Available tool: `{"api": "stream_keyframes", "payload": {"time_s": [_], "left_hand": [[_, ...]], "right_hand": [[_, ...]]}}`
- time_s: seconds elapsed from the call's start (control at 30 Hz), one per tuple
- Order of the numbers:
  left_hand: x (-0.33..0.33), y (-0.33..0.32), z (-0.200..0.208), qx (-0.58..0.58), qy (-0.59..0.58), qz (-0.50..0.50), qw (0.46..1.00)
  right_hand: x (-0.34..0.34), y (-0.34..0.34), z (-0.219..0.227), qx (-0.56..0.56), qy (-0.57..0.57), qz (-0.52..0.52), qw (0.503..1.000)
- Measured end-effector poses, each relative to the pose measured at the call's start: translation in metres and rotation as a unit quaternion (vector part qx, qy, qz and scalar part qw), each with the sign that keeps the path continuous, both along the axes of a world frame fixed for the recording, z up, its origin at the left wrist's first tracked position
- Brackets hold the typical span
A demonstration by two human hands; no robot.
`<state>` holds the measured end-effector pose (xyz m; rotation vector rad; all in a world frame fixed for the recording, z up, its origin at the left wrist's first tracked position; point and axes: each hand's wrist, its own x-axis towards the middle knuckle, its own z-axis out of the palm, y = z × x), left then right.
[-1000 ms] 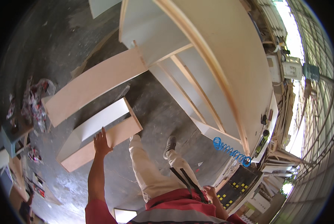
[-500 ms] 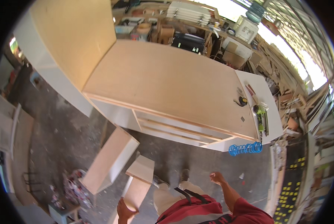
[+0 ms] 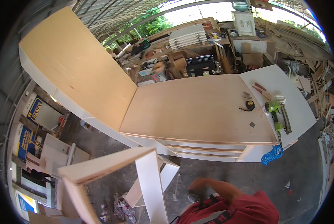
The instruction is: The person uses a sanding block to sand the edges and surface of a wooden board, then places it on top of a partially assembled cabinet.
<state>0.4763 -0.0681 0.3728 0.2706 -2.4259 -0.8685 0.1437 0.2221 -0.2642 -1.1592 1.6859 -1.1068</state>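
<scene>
A rectangular wooden drawer box, with one white side, is raised in the left foreground and tilted. My left hand is out of sight, so its hold on the box does not show. My right hand is bent in front of my red shirt, above the floor and apart from the box; its fingers are smeared by motion. Behind the raised box, a second wooden drawer box with a white side stands on the floor. Ahead lies a long cabinet with a plywood face on top and open slots along its near side.
A tall plywood panel rises at the cabinet's left end. On the right lie a tape measure, a green nail gun and a blue coiled hose. Plastic scraps litter the floor. A cluttered bench with a water dispenser stands behind.
The drawer box under my left hand has come up off the floor area and turned, and that hand has left view. My right hand has swung inward to the left. The view has tilted up.
</scene>
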Motion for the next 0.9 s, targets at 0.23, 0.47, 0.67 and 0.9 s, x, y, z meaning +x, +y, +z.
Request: {"api": "stream_keyframes", "payload": {"time_s": [0.23, 0.47, 0.67, 0.9], "left_hand": [[0.064, 0.047, 0.104, 0.048, 0.249, 0.056, 0.966], [0.018, 0.075, 0.115, 0.075, 0.397, 0.103, 0.909], [-0.012, 0.098, 0.121, 0.087, 0.465, 0.103, 0.875], [-0.084, 0.082, 0.107, 0.13, 0.505, 0.086, 0.849]], "right_hand": [[0.09, -0.125, 0.195, 0.124, -0.283, 0.298, 0.903], [0.11, -0.149, 0.326, -0.088, -0.443, 0.177, 0.875], [0.072, -0.151, 0.406, -0.29, -0.417, 0.056, 0.86], [-0.023, -0.105, 0.476, -0.434, -0.473, -0.176, 0.747]]}}
